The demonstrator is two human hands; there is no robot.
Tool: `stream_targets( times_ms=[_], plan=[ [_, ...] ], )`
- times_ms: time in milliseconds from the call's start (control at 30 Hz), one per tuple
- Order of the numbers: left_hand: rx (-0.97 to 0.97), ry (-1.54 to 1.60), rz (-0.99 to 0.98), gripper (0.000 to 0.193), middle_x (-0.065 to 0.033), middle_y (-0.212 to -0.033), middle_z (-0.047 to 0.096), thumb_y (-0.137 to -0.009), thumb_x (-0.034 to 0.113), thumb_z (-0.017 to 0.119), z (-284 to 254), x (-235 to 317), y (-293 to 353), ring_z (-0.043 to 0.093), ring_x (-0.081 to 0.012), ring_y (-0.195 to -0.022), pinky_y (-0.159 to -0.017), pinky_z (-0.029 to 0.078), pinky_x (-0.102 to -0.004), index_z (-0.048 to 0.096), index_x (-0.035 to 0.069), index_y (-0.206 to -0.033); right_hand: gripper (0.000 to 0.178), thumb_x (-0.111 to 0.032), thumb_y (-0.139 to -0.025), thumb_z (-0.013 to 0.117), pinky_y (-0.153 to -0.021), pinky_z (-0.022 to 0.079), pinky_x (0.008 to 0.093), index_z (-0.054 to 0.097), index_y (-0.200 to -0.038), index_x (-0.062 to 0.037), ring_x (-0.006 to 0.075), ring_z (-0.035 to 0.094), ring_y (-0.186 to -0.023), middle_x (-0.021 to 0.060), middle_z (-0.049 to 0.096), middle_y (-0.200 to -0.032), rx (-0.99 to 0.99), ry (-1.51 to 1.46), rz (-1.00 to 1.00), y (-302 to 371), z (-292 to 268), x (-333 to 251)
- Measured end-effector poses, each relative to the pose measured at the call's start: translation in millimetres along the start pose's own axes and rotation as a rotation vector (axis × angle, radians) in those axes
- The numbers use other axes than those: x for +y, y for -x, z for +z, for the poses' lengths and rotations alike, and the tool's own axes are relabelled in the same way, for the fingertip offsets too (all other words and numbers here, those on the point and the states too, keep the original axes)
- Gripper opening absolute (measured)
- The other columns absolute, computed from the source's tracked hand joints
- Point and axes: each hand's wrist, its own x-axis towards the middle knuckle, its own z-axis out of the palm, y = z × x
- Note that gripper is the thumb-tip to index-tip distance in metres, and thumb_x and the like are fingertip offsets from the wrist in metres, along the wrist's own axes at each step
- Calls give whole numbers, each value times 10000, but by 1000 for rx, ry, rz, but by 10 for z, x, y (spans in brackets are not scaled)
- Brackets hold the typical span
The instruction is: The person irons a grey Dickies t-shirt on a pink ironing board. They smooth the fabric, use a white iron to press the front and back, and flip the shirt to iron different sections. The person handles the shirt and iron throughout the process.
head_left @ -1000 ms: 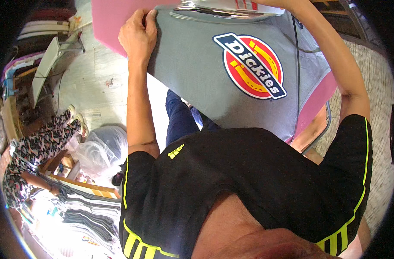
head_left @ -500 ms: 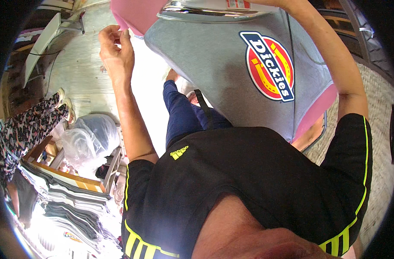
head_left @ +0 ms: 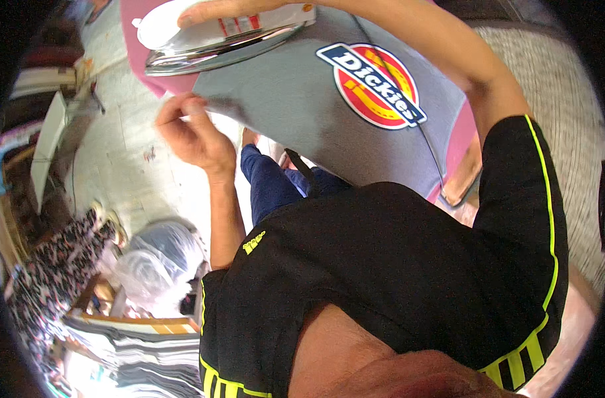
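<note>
Two hands are at work on a grey T-shirt (head_left: 302, 106) with a round red-and-yellow print, spread over a pink ironing board (head_left: 463, 142): the left hand (head_left: 191, 132) pinches the shirt's left edge between thumb and fingers, while the right hand (head_left: 213, 10) lies closed over the top of a white iron (head_left: 216, 40) whose metal soleplate sits at the shirt's far end. If the pinching hand slackens, the cloth could likely bunch and a crease be pressed in. Equally, the left fingers sit near the soleplate, so a sideways slide risks a burn.
</note>
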Motion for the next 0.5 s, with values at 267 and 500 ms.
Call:
stream_targets(
  times_ms=[267,500],
  plan=[
    [-1000,-358,384,620,-201,-1321,574,-911,501,644,1540,639,861,513,-384,-1252,-989,331,-639,546,80,-1355,471,-459,-945,594,-796,529,462,677,-983,3,393,694,-857,249,697,-903,187,126,298,832,-1096,312],
    [-1707,663,343,435,-154,-1084,695,-942,383,658,2173,1005,1246,645,-326,-1057,-921,478,-423,625,72,-1244,444,-432,-962,610,-752,513,393,668,-968,8,233,661,-826,162,697,-879,269,262,845,2458,-2113,56]
  ],
)
